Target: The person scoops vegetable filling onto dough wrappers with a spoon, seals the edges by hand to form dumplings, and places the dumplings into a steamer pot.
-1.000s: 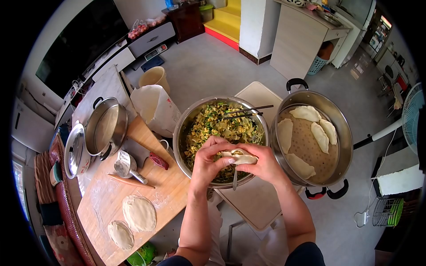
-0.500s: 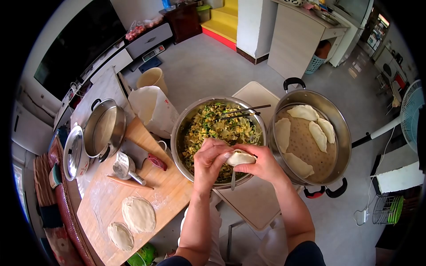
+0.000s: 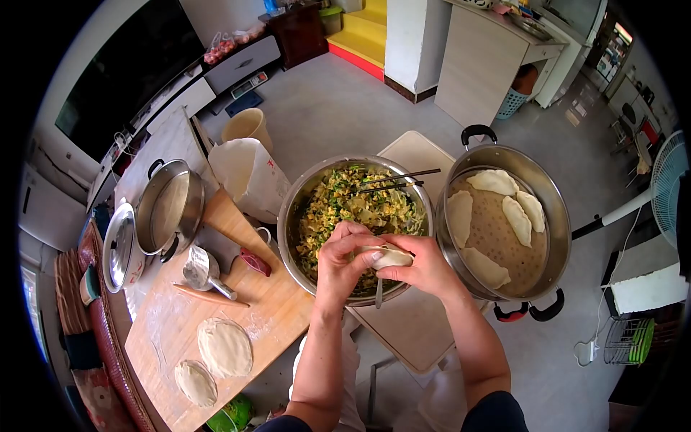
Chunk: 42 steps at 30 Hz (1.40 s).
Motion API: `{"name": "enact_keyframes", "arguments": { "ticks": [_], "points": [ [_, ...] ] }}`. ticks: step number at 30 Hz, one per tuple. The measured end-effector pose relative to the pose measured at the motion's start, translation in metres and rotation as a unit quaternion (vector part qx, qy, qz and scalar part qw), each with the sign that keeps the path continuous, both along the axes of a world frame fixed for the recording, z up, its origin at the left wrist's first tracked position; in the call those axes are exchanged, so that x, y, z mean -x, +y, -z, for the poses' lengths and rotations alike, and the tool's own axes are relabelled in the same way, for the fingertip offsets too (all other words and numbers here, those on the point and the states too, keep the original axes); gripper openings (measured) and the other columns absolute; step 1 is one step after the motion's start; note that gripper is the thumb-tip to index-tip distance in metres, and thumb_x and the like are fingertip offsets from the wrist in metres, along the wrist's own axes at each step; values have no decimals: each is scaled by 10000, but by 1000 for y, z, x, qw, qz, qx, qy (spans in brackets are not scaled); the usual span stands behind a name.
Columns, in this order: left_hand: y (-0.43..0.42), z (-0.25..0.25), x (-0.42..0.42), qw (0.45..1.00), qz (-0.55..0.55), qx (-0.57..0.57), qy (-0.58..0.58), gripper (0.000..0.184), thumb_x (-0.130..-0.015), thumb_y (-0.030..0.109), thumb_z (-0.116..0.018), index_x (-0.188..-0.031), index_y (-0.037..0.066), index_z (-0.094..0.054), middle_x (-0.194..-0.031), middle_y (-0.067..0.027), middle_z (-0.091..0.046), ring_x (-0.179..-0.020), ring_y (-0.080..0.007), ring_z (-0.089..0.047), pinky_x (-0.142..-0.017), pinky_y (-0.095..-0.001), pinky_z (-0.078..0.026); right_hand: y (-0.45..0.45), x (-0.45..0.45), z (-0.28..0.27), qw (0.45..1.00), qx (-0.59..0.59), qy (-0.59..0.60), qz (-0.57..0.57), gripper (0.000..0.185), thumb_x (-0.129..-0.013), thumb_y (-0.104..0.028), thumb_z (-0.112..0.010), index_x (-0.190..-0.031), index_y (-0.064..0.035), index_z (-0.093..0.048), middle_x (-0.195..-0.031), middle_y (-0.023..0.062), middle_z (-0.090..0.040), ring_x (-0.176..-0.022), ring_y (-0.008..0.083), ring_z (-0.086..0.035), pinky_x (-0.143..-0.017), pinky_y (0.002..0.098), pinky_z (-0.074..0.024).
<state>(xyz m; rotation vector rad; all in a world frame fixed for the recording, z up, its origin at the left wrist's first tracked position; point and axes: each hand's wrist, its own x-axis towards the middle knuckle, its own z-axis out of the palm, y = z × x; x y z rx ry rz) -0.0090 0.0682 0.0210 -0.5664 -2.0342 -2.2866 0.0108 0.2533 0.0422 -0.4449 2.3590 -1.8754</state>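
A half-folded dumpling (image 3: 391,258) is held between both hands over the near side of a steel bowl (image 3: 289,270). My left hand (image 3: 345,261) pinches its left end and top edge. On the right end, the thumb and fingers of my right hand (image 3: 421,265) are closed around the dough. Chopped green and yellow filling (image 3: 345,198) fills the bowl, with a pair of dark chopsticks (image 3: 396,181) resting across it. A metal spoon handle (image 3: 379,291) hangs out below the dumpling; its bowl end is hidden.
To the right stands a steamer pot (image 3: 560,237) holding several shaped dumplings (image 3: 517,221). On the left, a wooden board (image 3: 277,317) carries flat dough wrappers (image 3: 224,348), a rolling pin (image 3: 210,296) and a metal cup (image 3: 201,270). Behind it are another pan (image 3: 188,216) and a white bag (image 3: 248,176).
My fingers have shifted slightly along the dumpling's edge, and the dumpling has turned a little, its upper edge more closed. The pots, board and wrappers stay where they were.
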Motion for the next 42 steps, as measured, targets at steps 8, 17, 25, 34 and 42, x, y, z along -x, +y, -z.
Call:
{"name": "enact_keyframes", "arguments": {
  "ticks": [8, 17, 25, 34, 42],
  "points": [
    [-2, 2, 0, 997, 8, -50, -54, 147, -779, -8, -751, -926, 2, -744, -988, -55, -592, -934, -158, -555, -818, -282, -459, -3, 0, -3, 1000, 4, 21, 1, 515, -713, -96, -838, -1187, -30, -651, -999, 124, -716, -884, 192, -689, -787, 316, -534],
    [2, -16, -2, 1000, -20, -12, 2, 244, -714, 79, -808, -948, 35, -755, -917, -27, -609, -932, -164, -538, -846, -310, -432, -1, 1, -2, 1000, -22, -1, -15, 510, -704, -92, -839, -1175, -22, -657, -983, 121, -717, -877, 181, -684, -780, 316, -536],
    [-11, 1, 8, 990, 37, 124, 52, 470, -719, 263, -841, -1123, 63, -708, -1172, -89, -595, -1113, -212, -513, -939, -360, -422, -4, 0, -4, 999, -36, -14, -3, 508, -696, -88, -852, -1161, -11, -662, -978, 90, -720, -862, 137, -672, -773, 294, -537],
    [0, 20, -1, 910, 205, -239, -270, 1032, -702, 514, -847, -1498, 108, -332, -1292, -76, -550, -1067, -202, -580, -832, -391, -515, -1, 9, 19, 933, 314, -169, -48, 547, -1048, -447, -412, -1311, 10, -560, -1024, 69, -665, -809, 116, -645, -651, 265, -531],
    [3, 31, 4, 877, 156, -370, -265, 590, -906, 303, -708, -1405, 119, -455, -1290, -84, -587, -1149, -249, -610, -918, -449, -558, -7, 22, -16, 993, 115, -14, -4, 603, -1047, -463, -377, -1454, -21, -415, -1384, 139, -531, -1121, 209, -605, -841, 334, -544]
  ]
}}
